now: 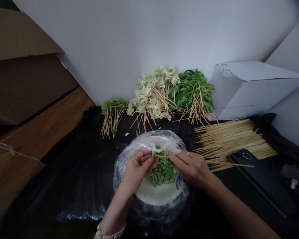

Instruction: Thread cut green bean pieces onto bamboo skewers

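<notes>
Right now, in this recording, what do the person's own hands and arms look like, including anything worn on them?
Both hands are bare, without gloves, and no sleeves show on the forearms. The left hand has a pale, beaded-looking bracelet at its wrist; the right hand wears a slim, light ring.

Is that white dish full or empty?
Neither. The dish has a pile of cut beans in it, but its near side shows bare white.
</notes>
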Demonstrator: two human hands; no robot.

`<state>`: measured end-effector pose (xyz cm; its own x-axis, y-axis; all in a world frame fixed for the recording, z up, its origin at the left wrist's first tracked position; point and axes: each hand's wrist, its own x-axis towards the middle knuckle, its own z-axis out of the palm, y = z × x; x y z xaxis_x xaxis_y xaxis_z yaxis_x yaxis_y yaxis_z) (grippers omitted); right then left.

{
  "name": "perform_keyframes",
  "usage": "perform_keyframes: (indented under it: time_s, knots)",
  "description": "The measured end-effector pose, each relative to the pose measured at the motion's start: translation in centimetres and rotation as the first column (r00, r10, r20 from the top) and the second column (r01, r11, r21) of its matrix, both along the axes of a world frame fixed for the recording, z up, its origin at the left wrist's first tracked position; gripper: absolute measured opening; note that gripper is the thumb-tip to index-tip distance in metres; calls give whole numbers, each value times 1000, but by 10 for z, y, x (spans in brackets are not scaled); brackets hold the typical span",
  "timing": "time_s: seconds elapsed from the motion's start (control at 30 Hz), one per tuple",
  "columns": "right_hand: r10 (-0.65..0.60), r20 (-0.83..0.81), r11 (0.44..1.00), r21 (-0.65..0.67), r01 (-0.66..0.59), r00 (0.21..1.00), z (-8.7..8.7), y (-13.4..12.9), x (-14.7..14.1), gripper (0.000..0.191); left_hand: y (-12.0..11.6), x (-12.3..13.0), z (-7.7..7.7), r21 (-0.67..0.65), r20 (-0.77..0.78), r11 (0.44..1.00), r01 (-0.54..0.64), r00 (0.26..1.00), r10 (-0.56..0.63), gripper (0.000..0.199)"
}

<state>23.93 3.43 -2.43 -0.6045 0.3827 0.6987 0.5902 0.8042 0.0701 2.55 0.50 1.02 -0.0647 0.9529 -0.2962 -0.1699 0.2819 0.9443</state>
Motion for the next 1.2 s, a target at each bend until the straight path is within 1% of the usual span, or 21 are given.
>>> perform_keyframes:
  time_s: [0.2, 0.33, 0.53, 0.7, 0.8, 0.9, 1.2]
  knots:
    - [-18, 17, 1000, 7, 18, 1000, 1, 0, 1, 27, -1, 2, -1, 81, -62, 996, -48, 997, 53, 30]
    - [-6, 29, 1000, 15, 5, 1000, 0, 0, 1, 27, -1, 1, -1, 70, -66, 996, -50, 996, 55, 27]
    - [-14, 7, 999, 30, 14, 1000, -3, -2, -1, 24, -1, -1, 1, 26, -50, 1000, 14, 999, -12, 26]
    - [-8, 36, 1000, 28, 7, 999, -4, -4, -2, 22, -1, -1, 2, 54, -117, 998, 36, 993, -29, 20]
    - [4, 31, 1000, 25, -5, 1000, -4, -4, -3, 23, -1, 1, 2, 50, -129, 998, 44, 991, -37, 16]
    - [5, 27, 999, 33, -6, 1000, -3, -4, -3, 23, 0, 2, 2, 37, -115, 998, 50, 992, -45, 15]
    - [18, 13, 999, 35, -18, 1000, -1, -5, -3, 22, 0, 2, 3, -8, -31, 994, 106, 994, -106, 24]
